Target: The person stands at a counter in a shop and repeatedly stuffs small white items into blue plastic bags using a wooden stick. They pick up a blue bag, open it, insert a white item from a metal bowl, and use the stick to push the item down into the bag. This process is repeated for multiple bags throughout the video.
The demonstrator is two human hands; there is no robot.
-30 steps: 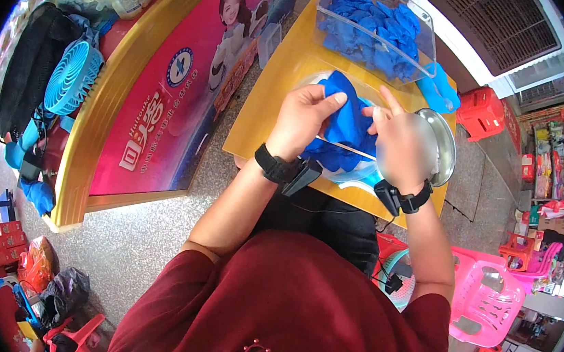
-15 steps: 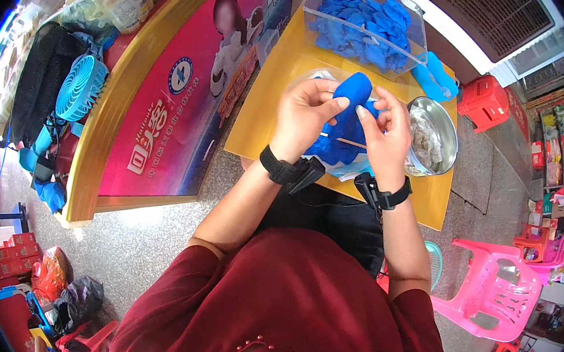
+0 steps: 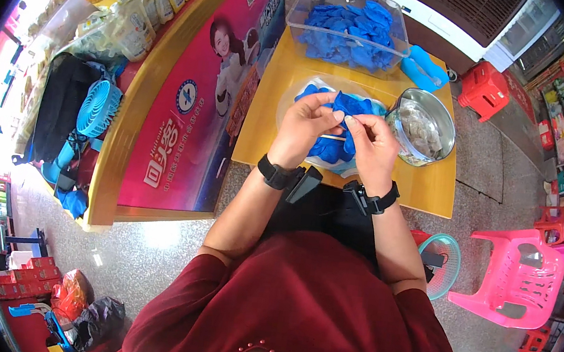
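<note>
A small blue cloth-like piece (image 3: 353, 105) is pinched between both my hands above the table. My left hand (image 3: 306, 125) grips its left side with thumb and forefinger, and my right hand (image 3: 373, 146) has its fingertips closed on the right side. The fingertips of the two hands nearly meet. Beneath them more blue pieces (image 3: 329, 152) lie on a pale round tray or plate (image 3: 288, 102), partly hidden by my hands. A thin light stick (image 3: 332, 137) shows between the hands. Each wrist wears a black strap with a small device.
On the yellow table (image 3: 259, 129), a clear plastic bin (image 3: 293, 34) of blue pieces stands at the back. A light blue scoop-like object (image 3: 424, 70) lies beside it. Right of my hands is a round metal tin (image 3: 449, 118) with clear packets. A pink chair (image 3: 515, 279) stands right.
The blue piece, earlier held up smooth and rounded, now looks flatter and more crumpled. My fingertips have come closer together. The whole view has shifted a little.
</note>
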